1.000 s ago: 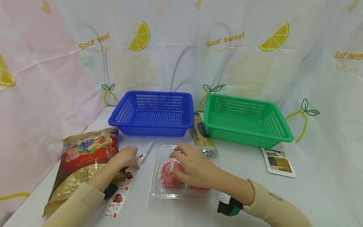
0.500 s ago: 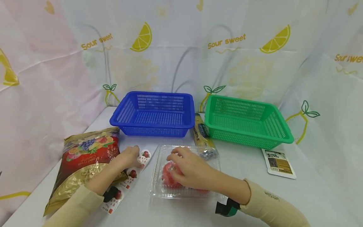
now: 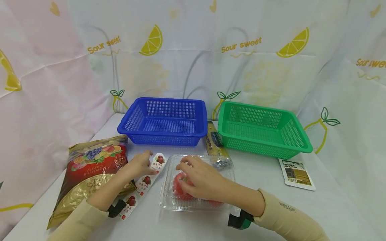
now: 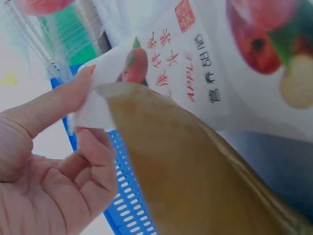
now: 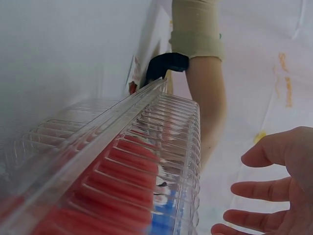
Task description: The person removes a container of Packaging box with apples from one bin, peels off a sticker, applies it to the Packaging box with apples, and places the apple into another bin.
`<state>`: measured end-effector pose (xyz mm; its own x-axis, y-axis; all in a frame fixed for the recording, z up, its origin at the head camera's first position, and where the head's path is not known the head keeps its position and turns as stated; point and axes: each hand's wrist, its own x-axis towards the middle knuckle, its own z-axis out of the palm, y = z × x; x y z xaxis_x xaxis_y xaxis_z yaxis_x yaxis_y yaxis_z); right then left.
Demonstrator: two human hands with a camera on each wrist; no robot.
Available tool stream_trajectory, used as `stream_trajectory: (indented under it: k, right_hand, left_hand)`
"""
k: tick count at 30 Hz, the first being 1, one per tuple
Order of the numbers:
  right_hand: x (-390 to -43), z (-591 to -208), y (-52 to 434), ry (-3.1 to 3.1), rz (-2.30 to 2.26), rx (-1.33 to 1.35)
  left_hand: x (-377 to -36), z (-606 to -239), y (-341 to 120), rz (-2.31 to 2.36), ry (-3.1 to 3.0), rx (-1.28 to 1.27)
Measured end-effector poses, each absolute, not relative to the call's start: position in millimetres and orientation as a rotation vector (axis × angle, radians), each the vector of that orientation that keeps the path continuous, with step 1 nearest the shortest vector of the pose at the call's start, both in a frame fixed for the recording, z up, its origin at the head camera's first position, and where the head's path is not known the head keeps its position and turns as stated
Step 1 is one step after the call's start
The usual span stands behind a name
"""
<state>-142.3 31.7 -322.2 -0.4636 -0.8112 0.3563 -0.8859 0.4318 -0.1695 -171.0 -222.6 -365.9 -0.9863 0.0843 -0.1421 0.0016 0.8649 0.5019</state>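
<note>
Left hand (image 3: 139,166) pinches the printed strip (image 3: 146,181), plastic box (image 3: 197,202) at 3 o'clock
Probably light, bendy, creases easily; grab an edge. Right hand (image 3: 204,179): fingers apart.

l. sleeve (image 3: 76,219): beige fabric, plain, ends at cuff on forearm. in r. wrist view, l. cuff (image 5: 197,45) reads as distinct band, slightly wider than fabric adj. to it.

r. sleeve (image 3: 294,222): same col. & type; dk. lettering (image 3: 287,207) near cuff, sm. print, approx. "let's slim", set roughly lengthwise.

l. wrist unit (image 3: 117,208): blk., compact, adj. to cuff; r. wrist view shows rounded outline, surface detail too dk. to tell.

r. wrist unit (image 3: 234,221): blk., angular, w/ green section (image 3: 247,224) at cuff end; exact constr. too sm. to tell.

l. hand (image 3: 140,164) & r. hand (image 3: 203,177): bare, as are forearms betw. cuff & hand.
</note>
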Motion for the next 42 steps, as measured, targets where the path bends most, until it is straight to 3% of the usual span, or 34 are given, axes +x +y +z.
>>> stream_trajectory:
  k: [42]
  right_hand:
    - [-149.6,-311.7,26.0,-2.298,0.558,1.453]
  left_hand:
    - [-128.4,-310.7,-175.3,1.272,2.907,0.655]
